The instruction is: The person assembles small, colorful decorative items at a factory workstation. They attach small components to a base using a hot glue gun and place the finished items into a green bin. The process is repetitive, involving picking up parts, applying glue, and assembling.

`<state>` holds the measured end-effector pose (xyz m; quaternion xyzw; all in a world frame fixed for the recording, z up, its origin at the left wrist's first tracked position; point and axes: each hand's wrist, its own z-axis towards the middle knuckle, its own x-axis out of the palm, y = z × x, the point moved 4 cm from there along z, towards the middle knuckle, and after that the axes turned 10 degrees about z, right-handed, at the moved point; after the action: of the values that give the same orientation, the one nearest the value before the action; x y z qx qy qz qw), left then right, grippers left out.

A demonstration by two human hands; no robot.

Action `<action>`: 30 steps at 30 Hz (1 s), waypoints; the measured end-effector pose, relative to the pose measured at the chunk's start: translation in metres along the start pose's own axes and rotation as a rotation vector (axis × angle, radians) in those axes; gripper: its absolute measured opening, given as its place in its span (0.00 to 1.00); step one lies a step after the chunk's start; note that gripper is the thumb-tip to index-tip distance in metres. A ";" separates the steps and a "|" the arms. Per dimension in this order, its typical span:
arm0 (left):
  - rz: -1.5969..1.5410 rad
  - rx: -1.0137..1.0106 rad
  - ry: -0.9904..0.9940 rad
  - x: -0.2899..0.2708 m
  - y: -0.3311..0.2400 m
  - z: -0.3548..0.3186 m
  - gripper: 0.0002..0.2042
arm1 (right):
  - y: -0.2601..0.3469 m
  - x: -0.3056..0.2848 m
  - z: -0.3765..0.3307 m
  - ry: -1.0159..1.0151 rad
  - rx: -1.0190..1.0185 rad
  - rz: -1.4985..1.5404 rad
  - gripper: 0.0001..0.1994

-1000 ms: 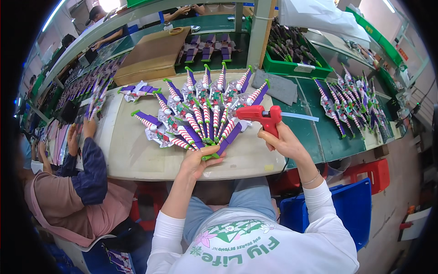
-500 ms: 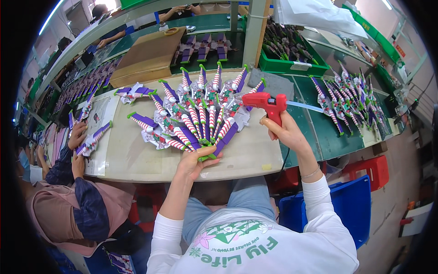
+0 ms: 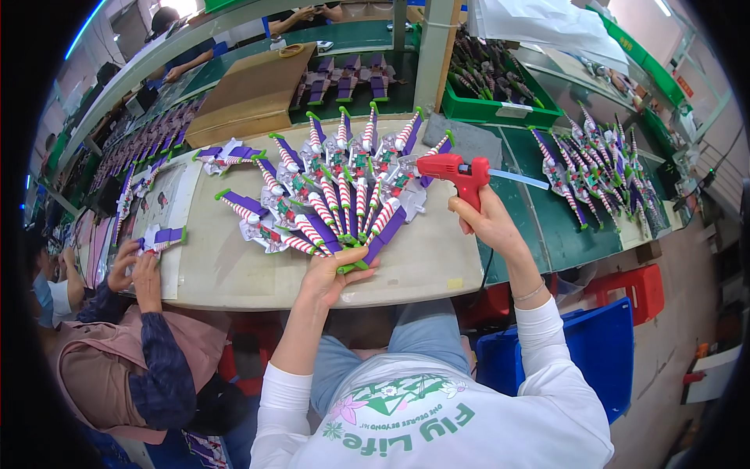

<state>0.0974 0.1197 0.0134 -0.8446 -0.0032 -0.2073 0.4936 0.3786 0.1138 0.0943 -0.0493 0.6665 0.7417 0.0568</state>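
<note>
My right hand (image 3: pixel 491 223) is wrapped round the grip of a red glue gun (image 3: pixel 453 167). A pale glue stick (image 3: pixel 519 180) juts from its back. The nozzle meets the white body of the rightmost toy part in a fan of striped toy parts (image 3: pixel 341 187). These have red-and-white striped limbs, purple panels and green tips, and they overlap in an arc on the table. At the near point of the fan, my left hand (image 3: pixel 332 275) is closed on the gathered green tips. Where the nozzle touches is too small to make out.
At left, a co-worker's hands (image 3: pixel 137 270) handle a similar toy part (image 3: pixel 162 238). More parts lie heaped (image 3: pixel 598 168) at right on the green mat. A green crate (image 3: pixel 500 109) of parts and a cardboard box (image 3: pixel 242 98) stand behind. A metal post (image 3: pixel 433 66) rises between them.
My hands, the glue gun and the fan stay almost in place. At left, the co-worker's hands have come together over one toy part; another lies apart from them.
</note>
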 end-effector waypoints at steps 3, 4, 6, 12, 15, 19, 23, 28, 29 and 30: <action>0.001 -0.002 -0.002 0.001 0.000 0.000 0.11 | -0.009 -0.003 0.003 -0.037 -0.084 -0.147 0.11; 0.000 -0.002 -0.001 0.001 0.000 0.000 0.11 | -0.011 -0.003 0.003 -0.054 -0.116 -0.208 0.12; -0.005 -0.001 -0.003 -0.001 0.001 0.000 0.10 | -0.005 0.000 0.001 -0.043 -0.193 -0.340 0.16; -0.007 0.005 0.010 0.000 0.000 0.000 0.10 | 0.013 0.013 -0.013 -0.073 -0.349 -0.431 0.18; 0.000 -0.001 0.008 -0.001 0.002 0.001 0.10 | 0.020 0.011 -0.010 -0.057 -0.555 -0.402 0.17; -0.016 -0.005 0.008 0.001 -0.001 -0.001 0.11 | 0.031 0.018 0.010 0.086 -0.084 -0.097 0.17; 0.016 0.000 0.010 0.000 0.000 0.000 0.11 | 0.032 0.026 0.025 0.209 0.000 -0.072 0.21; 0.013 -0.003 0.008 0.000 0.000 -0.001 0.11 | 0.027 0.028 0.033 0.223 0.030 -0.059 0.20; 0.014 -0.003 0.007 0.000 0.000 -0.001 0.11 | 0.027 0.029 0.033 0.229 0.029 -0.062 0.20; 0.016 -0.003 0.005 0.000 -0.001 -0.002 0.11 | 0.026 0.029 0.034 0.220 0.029 -0.053 0.20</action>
<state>0.0970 0.1187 0.0145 -0.8448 0.0052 -0.2056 0.4939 0.3466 0.1455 0.1195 -0.1474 0.6776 0.7205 0.0035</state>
